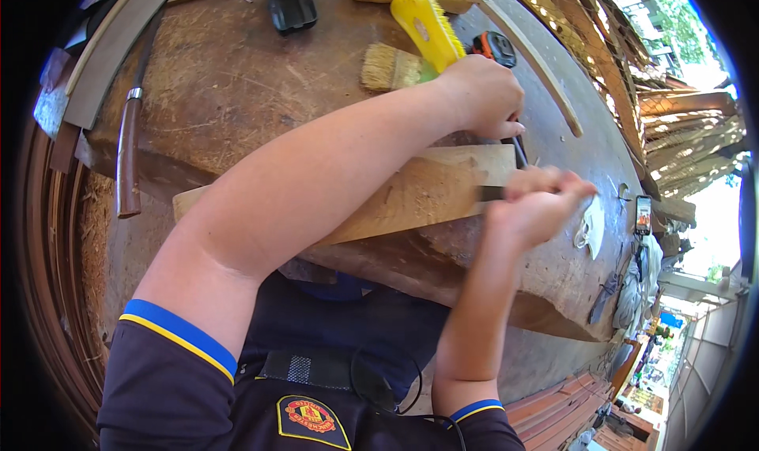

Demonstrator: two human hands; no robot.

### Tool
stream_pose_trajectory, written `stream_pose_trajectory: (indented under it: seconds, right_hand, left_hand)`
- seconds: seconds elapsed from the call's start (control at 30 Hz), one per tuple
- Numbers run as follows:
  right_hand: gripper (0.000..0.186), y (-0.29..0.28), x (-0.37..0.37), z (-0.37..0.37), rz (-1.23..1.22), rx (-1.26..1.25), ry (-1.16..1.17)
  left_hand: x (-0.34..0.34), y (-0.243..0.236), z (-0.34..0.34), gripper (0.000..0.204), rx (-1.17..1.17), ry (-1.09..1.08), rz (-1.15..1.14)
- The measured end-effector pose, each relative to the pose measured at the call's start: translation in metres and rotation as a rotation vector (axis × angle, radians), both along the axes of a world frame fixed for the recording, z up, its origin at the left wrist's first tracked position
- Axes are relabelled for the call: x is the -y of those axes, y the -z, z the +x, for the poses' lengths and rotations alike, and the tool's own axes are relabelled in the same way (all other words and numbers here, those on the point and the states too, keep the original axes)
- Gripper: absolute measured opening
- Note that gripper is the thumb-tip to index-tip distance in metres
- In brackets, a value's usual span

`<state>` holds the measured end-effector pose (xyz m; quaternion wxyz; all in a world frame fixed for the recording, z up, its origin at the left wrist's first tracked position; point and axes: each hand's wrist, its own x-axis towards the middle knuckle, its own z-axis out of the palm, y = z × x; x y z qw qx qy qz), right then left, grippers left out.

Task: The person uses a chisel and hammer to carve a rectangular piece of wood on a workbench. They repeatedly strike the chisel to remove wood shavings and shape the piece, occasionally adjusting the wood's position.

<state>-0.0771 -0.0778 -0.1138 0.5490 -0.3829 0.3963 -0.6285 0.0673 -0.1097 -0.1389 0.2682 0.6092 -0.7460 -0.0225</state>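
Note:
A pale wooden board lies slantwise across the near part of a brown wooden workbench. My left arm reaches over it and hides part of its length. Beyond the board's right end, my left hand is closed around a thin dark rod pointing down toward my other hand. My right hand is smeared by motion but its fingers are curled. From it a blurred dark tool end juts over the board's right end; its kind is unclear.
Past my left hand lie a yellow brush, a straw-bristled brush, and an orange and black tape measure. A black tray sits at the back. At left rests a wood-handled tool. A wooden strip lies right.

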Motion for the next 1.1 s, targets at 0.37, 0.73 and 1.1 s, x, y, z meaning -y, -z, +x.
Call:
stream_pose_trajectory:
  seconds: [0.37,0.73,1.1]
  right_hand:
    - [0.047,0.000,-0.007,0.011,-0.043,-0.021,0.002]
    - [0.044,0.000,-0.007,0.024,-0.041,0.009,-0.132]
    - [0.044,0.008,0.003,0.015,-0.054,0.100,-0.173]
  left_hand:
    - [-0.003,0.001,0.001,0.034,0.034,-0.020,0.013]
    - [-0.006,-0.001,0.005,0.032,0.029,-0.029,0.023]
    - [-0.005,0.001,0.001,0.030,-0.017,0.026,-0.011]
